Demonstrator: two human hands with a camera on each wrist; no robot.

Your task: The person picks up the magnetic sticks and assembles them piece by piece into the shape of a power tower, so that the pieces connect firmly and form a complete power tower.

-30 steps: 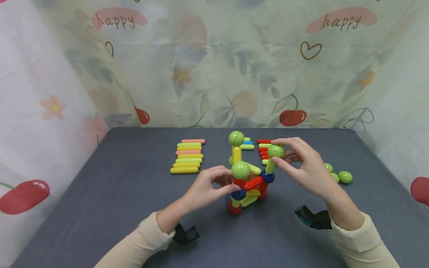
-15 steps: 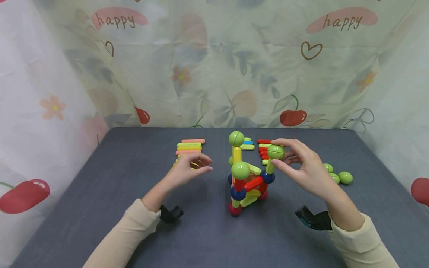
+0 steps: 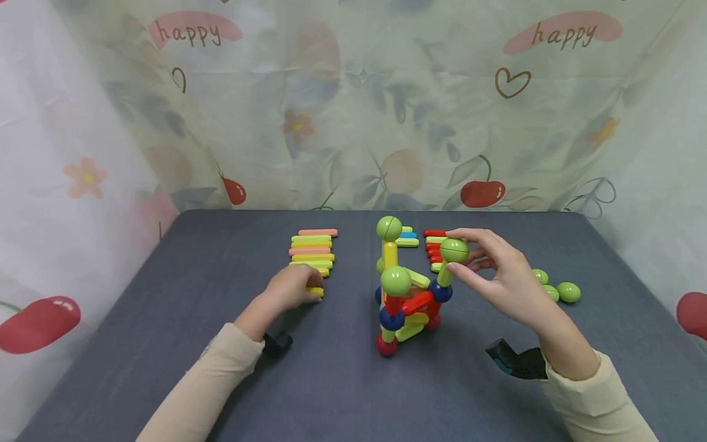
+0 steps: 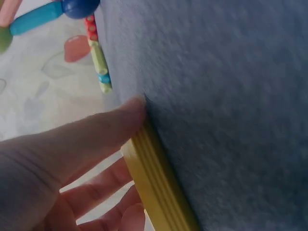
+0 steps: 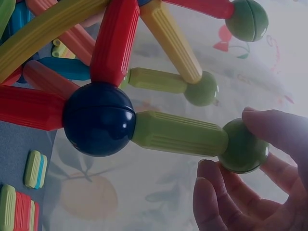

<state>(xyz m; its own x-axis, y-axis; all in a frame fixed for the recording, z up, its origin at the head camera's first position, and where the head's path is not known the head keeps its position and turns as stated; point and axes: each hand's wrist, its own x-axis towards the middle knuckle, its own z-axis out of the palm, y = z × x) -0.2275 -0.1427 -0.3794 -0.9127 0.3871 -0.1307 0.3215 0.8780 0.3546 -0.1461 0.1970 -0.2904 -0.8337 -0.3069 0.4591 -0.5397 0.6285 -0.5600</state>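
Yellow plastic-looking stick (image 3: 316, 291), left of centre in the head view, is pinched between thumb and fingers of the left hand (image 3: 288, 287), just below a column of coloured sticks (image 3: 313, 257) on the dark worktop (image 3: 386, 396); right of centre, the right hand (image 3: 504, 270), its thumb and fingers curved part-open, holds the green ball (image 3: 454, 250) at the upper-right tip of a ball-and-stick structure (image 3: 418, 302)

Left of the frame's centre, our left hand (image 3: 287, 288) grips a yellow stick (image 3: 316, 291) beside a row of sticks (image 3: 312, 251); right of centre, our right hand (image 3: 508, 273) pinches a green ball (image 3: 454, 250) on the ball-and-stick structure (image 3: 418, 302).
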